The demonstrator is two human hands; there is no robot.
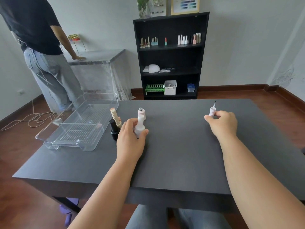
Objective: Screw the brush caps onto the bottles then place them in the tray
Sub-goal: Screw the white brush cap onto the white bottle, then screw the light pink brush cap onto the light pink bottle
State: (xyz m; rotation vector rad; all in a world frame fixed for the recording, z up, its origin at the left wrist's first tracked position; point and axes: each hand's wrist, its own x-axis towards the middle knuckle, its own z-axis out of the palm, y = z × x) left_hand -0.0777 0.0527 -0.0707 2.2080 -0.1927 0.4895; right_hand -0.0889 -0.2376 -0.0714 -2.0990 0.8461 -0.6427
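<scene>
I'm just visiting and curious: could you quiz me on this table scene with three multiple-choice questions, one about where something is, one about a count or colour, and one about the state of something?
1. Where does the clear tray sit?
A. the table's left side
B. the table's right side
C. the bookshelf

2. How many bottles stand on the table?
A. two
B. four
C. six

3. What state is the pink bottle behind the left hand in?
A. capped
B. uncapped
C. lying down

Answers:
1 A, it stands left of the bottles.
2 B: black bottle, beige bottle, pink bottle and the white bottle in the left hand's grip.
3 B, its neck is bare; the right hand holds a brush cap.
</scene>
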